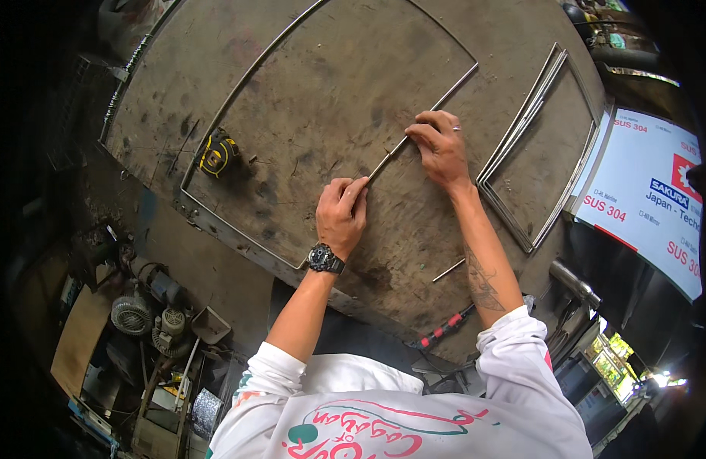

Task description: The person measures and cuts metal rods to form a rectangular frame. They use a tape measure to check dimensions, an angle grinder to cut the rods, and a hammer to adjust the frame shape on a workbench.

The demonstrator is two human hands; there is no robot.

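A large metal rod bent into a closed frame shape [249, 70] lies on the worn brown tabletop [322, 99]. Along its straight side, a length of rod shows between my two hands, with a small brownish bit sticking out beside it. My left hand [342, 216] pinches this side at the nearer part, thumb and fingers pressed together. Farther up and to the right, my right hand [442, 150] grips the same side with curled fingers. A black and yellow tape measure [219, 156] rests by the frame's left edge.
Several smaller bent rod frames [519, 115] lie stacked at the right. A short thin rod [448, 271] and a red-and-black handled tool [446, 327] are near the front edge. Beyond the right edge is a sheet with white printed film [636, 195]. Motors [131, 315] stand lower left.
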